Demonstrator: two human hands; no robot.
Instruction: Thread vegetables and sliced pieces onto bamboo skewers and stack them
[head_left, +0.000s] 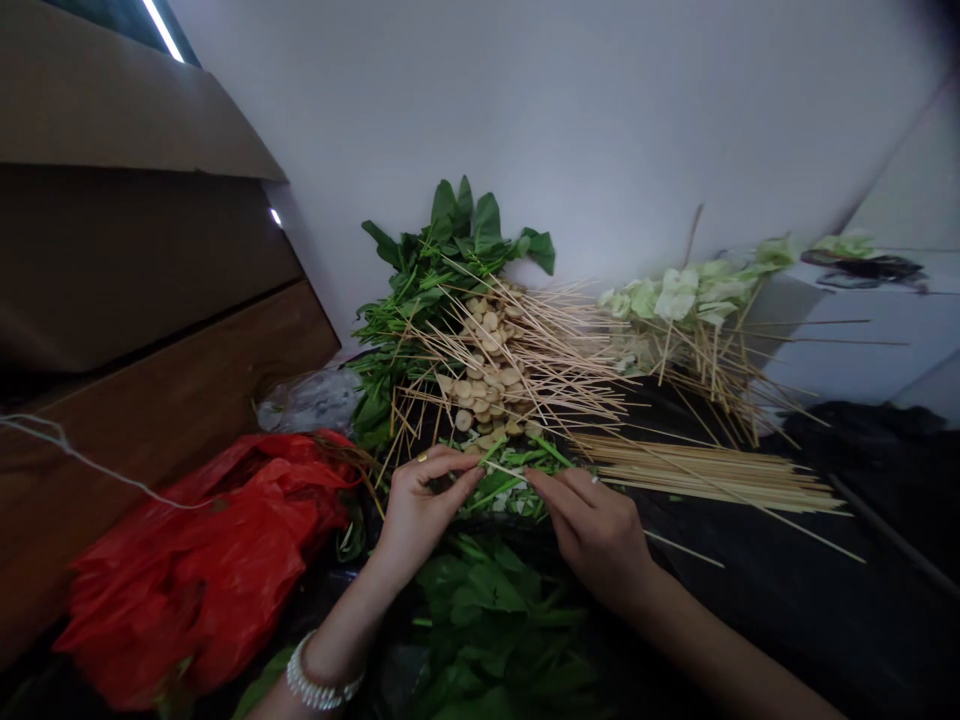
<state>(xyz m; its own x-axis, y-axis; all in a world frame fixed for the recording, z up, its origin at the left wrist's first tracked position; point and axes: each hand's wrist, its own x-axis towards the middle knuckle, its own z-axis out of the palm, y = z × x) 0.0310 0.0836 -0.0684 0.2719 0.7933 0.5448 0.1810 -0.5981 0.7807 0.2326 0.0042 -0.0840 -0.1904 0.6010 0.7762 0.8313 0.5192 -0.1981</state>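
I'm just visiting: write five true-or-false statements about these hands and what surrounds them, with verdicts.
1. The left hand wears a gold-coloured ring. True.
2. The crinkled red plastic bag lies right of the right hand. False: it lies left of both hands.
3. The right hand holds a thin pale wooden stick. True.
4. The pale beaded bracelet circles the right wrist. False: the left.
5. Round tan slices lie right of a dark-green leafy bunch. True.

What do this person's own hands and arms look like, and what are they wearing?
Two bare hands, no gloves or sleeves showing. The left hand has a gold-coloured ring, with a pale, beaded-looking bracelet around that wrist. The right hand has a small silvery ring.
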